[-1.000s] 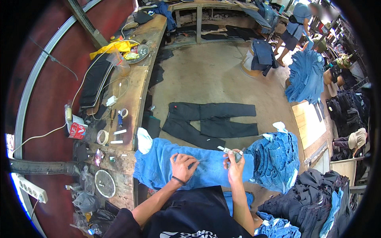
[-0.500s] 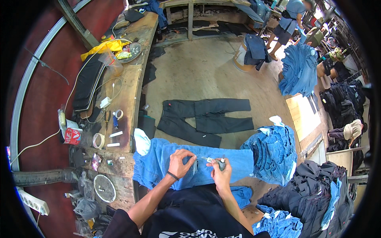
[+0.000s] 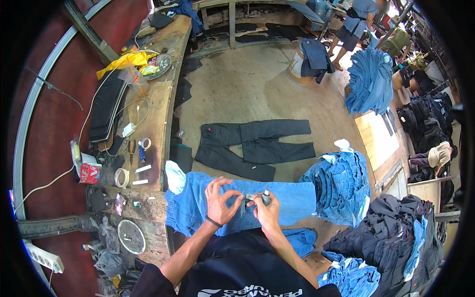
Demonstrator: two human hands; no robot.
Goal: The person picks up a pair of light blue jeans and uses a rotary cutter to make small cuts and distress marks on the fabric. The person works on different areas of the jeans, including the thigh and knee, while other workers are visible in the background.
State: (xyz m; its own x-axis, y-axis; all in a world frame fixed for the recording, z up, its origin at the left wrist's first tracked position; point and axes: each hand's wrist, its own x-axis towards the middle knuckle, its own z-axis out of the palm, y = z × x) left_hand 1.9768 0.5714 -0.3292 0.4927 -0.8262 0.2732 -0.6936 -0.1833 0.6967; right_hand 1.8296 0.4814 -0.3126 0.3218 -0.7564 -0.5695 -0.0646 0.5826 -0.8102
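A pair of light blue jeans (image 3: 297,198) lies spread across in front of me, with a frayed patch near its middle. Over that patch my left hand (image 3: 221,203) pinches thumb and forefinger together, its other fingers raised; what is between the tips is too small to make out. My right hand (image 3: 267,214) is closed around a small dark bottle (image 3: 266,199) with a pale, pointed tip standing upward. A small pale, shiny piece (image 3: 249,197) shows between the fingertips of both hands, its kind unclear. Both hands nearly touch.
Dark trousers (image 3: 257,146) lie flat beyond the jeans. Folded jeans (image 3: 339,185) are piled at right, near a dark garment heap (image 3: 383,237). The wooden bench (image 3: 161,106) at left bears tape rolls (image 3: 121,177), pliers (image 3: 131,151) and cables. Another person (image 3: 354,29) stands far right.
My right hand has moved left toward my left hand, bringing the bottle and the pale piece to the pinched fingers. The bottle's tip now points more upward. My left hand's other fingers have lifted.
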